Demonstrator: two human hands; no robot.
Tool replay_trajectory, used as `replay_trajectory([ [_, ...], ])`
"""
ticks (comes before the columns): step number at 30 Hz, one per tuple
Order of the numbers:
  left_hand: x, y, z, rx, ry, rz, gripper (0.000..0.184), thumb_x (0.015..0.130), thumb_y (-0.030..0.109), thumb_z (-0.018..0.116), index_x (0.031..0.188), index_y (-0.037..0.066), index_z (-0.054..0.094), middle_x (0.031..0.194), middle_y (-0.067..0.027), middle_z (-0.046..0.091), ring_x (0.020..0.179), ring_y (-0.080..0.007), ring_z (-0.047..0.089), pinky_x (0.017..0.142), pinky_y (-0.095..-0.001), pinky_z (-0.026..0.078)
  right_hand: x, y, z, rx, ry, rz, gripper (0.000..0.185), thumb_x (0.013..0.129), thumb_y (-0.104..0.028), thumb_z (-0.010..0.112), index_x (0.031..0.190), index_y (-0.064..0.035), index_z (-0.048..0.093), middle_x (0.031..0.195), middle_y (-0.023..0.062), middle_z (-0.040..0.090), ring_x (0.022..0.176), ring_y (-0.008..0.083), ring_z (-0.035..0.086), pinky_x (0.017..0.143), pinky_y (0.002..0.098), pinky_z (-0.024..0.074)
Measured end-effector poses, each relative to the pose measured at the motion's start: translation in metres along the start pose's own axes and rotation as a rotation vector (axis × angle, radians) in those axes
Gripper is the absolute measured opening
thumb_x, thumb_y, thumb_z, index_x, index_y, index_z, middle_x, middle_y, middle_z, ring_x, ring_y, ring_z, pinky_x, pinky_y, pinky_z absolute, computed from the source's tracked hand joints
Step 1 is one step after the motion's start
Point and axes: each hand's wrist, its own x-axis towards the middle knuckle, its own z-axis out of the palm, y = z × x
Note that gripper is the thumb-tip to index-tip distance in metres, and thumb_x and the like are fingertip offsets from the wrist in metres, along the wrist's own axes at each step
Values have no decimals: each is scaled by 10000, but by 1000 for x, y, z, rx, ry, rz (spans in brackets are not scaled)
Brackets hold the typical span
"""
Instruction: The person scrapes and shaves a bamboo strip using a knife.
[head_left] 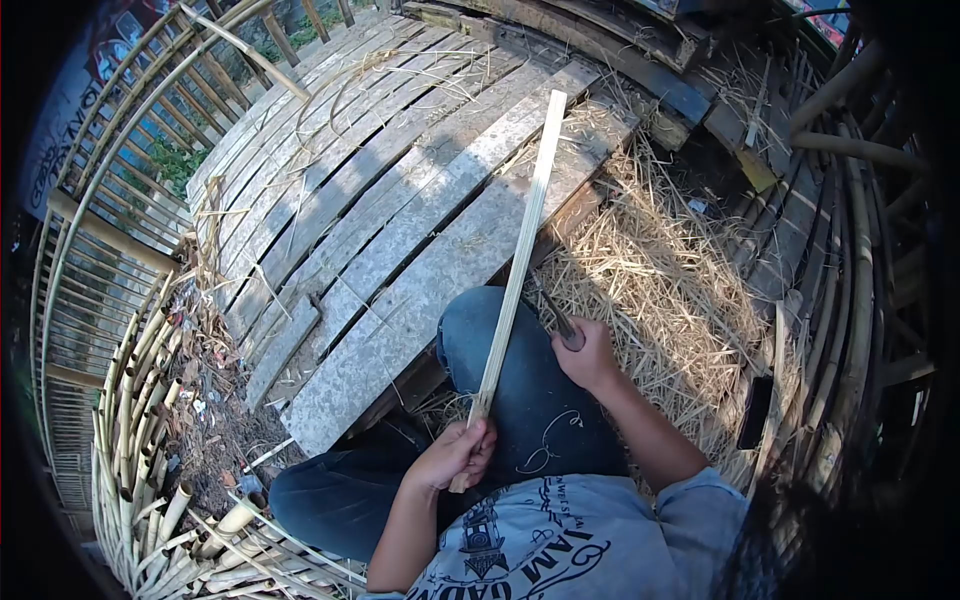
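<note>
A long, pale split bamboo strip (527,235) slants up and away across my raised knee, its far end over the wooden slat platform. Around its near end the fingers of my left hand (460,455) are wrapped, and a short stub shows below the fist. My right hand (587,355) grips the handle of a knife (556,316) beside the knee, with the dark blade pointing up and left. The blade is apart from the strip. A thin curled shaving (545,445) lies on my jeans between the two hands.
The slatted wooden platform (400,260) spreads ahead, with thin strips on it. Shavings (660,280) heap up at right. Cut bamboo poles (130,430) and a bamboo fence (120,210) stand left. More long poles (850,260) line the right side, near a dark phone-like object (756,412).
</note>
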Motion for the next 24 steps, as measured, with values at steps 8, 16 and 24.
replay_trajectory([
  [8,-6,-3,6,370,345,212,336,1009,277,561,784,28,580,591,4,511,514,-82,485,506,-253,465,0,-5,-3,-17,-5,-27,133,758,-124,666,749,0,618,609,194,586,582,372,624,535,411,470],
  [16,-17,9,20,831,530,347,438,888,364,710,1026,-39,611,619,-114,602,561,-185,608,556,-333,474,0,-44,-29,-348,-71,-186,121,723,-168,642,688,-62,596,603,158,607,596,371,637,571,460,505],
  [24,-31,22,46,1121,776,260,383,824,292,776,937,-5,562,677,-170,654,598,-286,661,544,-373,504,0,-51,-28,-422,-170,-143,112,708,-174,648,708,-66,619,609,161,618,602,378,641,595,474,516],
])
